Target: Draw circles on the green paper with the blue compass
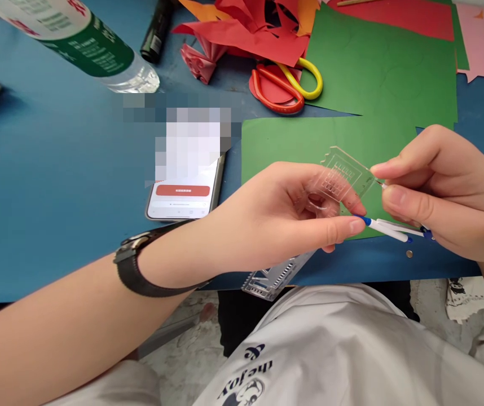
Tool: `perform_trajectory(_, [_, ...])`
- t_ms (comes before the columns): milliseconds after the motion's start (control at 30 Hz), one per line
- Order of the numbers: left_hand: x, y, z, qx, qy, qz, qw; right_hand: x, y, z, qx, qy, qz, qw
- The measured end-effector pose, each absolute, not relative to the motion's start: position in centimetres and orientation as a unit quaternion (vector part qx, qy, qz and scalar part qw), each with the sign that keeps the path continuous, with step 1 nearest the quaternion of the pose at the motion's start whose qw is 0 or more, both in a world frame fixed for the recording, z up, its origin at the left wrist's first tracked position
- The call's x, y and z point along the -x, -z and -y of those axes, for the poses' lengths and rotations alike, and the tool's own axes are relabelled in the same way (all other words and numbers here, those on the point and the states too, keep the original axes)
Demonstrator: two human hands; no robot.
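My left hand (309, 217) is closed, with a clear plastic stencil (339, 175) held up among its fingers; small shapes are cut into it. Its thumb and index fingertips meet at the blue end of a slim blue-and-white pen-like tool (388, 229), which has two narrow white arms. My right hand (440, 194) is pinched at the stencil's right corner. A thin dark tip shows between its thumb and index finger; the rest is hidden. Below my left hand, another clear cut-out part (269, 276) juts over the table edge. Whether it joins the stencil, I cannot tell.
A lit phone (183, 197) lies left of green paper (276, 141). Red-and-yellow-handled scissors (286, 90) rest among red paper pieces (246, 34). A water bottle (102, 51) and a black marker (156, 36) are at the back left. A small silver disc (409, 254) lies near the front edge.
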State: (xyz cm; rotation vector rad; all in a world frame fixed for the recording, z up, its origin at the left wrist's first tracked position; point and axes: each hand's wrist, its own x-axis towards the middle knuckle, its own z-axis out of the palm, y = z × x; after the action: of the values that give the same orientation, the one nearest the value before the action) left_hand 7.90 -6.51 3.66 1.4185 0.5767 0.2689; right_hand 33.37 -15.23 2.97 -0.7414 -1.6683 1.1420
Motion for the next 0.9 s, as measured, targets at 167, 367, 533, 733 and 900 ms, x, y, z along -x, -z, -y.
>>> perform_trajectory(167, [-8.12,-3.41,6.48,-0.628,-0.131,-0.255,0.723,-33.14,-2.97,15.38,0.3,-0.458,0.686,0.48])
perform_trajectory(367, [-8.11,-2.96,6.69,-0.627,-0.14,-0.243,0.727,-33.54,-3.03,15.69,0.325,-0.436,0.696,0.469])
perform_trajectory(533, [-8.08,-2.8,6.82,-0.622,-0.15,-0.238,0.731,-33.49,-3.06,15.68,0.326,-0.44,0.694,0.468])
perform_trajectory(733, [-8.11,-3.32,7.13,-0.603,-0.152,-0.247,0.743,-33.2,-3.1,15.85,0.346,-0.438,0.686,0.467])
perform_trajectory(900, [-8.28,-3.62,7.29,-0.573,-0.151,-0.254,0.764,-33.4,-3.23,15.89,0.358,-0.428,0.69,0.461])
